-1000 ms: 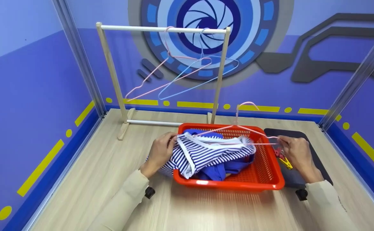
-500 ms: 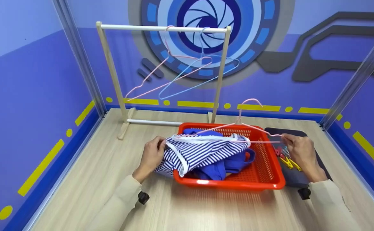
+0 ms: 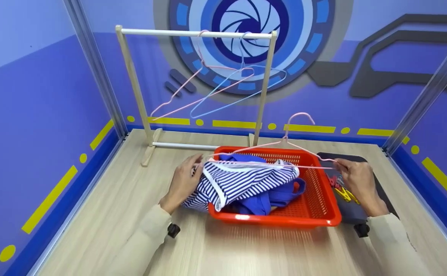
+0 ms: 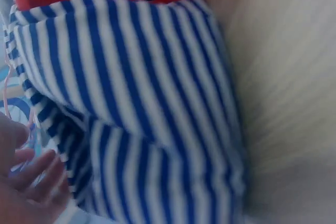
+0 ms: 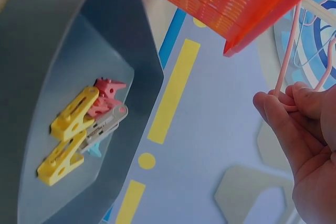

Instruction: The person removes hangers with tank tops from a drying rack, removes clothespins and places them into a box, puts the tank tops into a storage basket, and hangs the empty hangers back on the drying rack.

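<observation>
In the head view, my right hand [image 3: 357, 180] pinches the right end of a pink clothes hanger [image 3: 285, 140], whose hook points up. The hanger's lower bar crosses the upper edge of a blue-and-white striped top [image 3: 246, 178]. This top lies over the left part of a red basket [image 3: 273, 220] and droops past its left rim. My left hand [image 3: 185, 180] is beside the hanger's left end and the top. In the left wrist view its fingers [image 4: 39, 174] are spread apart, with no grip on the cloth visible. Blue cloth [image 3: 259, 204] lies beneath the top.
A wooden rack [image 3: 263, 88] stands behind, with a second pink hanger [image 3: 179, 90] and a light blue hanger [image 3: 223, 108] on its bar. Right of the basket, a dark grey bin [image 3: 353, 212] contains yellow, red and grey clothes pegs [image 5: 73, 116].
The pink hanger has risen slightly. Its left end, earlier at the striped top's neckline, now shows farther left, by my left hand. That hand moved left, and its fingers have loosened from the top.
</observation>
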Action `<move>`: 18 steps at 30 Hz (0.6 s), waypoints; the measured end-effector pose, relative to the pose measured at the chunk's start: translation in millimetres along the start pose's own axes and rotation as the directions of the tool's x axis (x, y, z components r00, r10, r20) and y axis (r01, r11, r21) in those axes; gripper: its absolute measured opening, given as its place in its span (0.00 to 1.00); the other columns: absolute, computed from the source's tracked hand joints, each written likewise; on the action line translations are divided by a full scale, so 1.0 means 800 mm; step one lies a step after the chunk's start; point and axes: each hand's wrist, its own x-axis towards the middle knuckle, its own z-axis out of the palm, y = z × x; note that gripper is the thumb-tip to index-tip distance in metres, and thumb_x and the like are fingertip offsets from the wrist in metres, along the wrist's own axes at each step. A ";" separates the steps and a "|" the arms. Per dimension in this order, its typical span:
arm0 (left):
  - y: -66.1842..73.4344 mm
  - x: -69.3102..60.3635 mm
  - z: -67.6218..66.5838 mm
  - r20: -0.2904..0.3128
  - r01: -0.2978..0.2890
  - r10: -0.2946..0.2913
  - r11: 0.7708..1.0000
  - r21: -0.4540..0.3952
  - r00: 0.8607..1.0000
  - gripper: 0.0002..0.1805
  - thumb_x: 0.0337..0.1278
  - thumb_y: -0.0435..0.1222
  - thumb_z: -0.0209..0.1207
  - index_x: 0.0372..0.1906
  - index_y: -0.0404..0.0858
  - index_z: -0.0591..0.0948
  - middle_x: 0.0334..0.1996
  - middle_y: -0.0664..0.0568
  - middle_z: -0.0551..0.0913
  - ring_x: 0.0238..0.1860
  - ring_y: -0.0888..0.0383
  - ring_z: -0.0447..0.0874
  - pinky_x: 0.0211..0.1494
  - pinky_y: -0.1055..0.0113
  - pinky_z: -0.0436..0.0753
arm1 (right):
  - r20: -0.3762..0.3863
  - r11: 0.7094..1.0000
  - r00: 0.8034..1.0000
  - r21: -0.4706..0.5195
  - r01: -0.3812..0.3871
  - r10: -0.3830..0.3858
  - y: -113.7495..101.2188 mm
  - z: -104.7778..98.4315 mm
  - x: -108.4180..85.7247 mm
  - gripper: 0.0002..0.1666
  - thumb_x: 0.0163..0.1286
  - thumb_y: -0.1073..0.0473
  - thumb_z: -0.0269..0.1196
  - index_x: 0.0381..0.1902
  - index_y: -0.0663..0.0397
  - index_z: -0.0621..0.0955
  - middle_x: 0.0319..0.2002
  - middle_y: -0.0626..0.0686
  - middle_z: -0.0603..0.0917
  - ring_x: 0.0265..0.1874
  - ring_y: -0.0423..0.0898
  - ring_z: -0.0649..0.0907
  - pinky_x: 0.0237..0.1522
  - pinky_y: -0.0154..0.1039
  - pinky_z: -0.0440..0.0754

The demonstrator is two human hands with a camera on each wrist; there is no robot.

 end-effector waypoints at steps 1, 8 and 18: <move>0.003 0.003 0.000 -0.002 -0.037 0.037 0.999 0.016 0.999 0.18 0.69 0.36 0.56 0.60 0.35 0.79 0.51 0.44 0.85 0.52 0.50 0.85 0.60 0.54 0.80 | 0.000 1.000 1.000 0.003 0.001 -0.001 -0.001 0.002 0.000 0.07 0.68 0.65 0.63 0.37 0.63 0.88 0.23 0.59 0.87 0.15 0.43 0.78 0.21 0.17 0.70; 0.019 0.016 0.003 0.093 -0.200 0.188 0.970 0.137 0.978 0.14 0.68 0.35 0.57 0.53 0.37 0.84 0.44 0.48 0.88 0.47 0.53 0.88 0.54 0.58 0.84 | 0.045 0.999 0.999 0.033 -0.029 0.028 -0.007 0.013 -0.002 0.08 0.68 0.66 0.64 0.40 0.63 0.87 0.21 0.59 0.85 0.13 0.42 0.74 0.16 0.23 0.71; 0.012 0.010 -0.008 0.089 -0.270 0.259 0.951 0.148 0.962 0.12 0.64 0.32 0.61 0.50 0.36 0.86 0.41 0.47 0.90 0.42 0.52 0.89 0.49 0.59 0.86 | 0.047 0.998 0.999 0.051 -0.030 0.028 -0.011 0.023 -0.001 0.10 0.66 0.64 0.65 0.44 0.62 0.87 0.26 0.58 0.88 0.16 0.43 0.78 0.20 0.21 0.74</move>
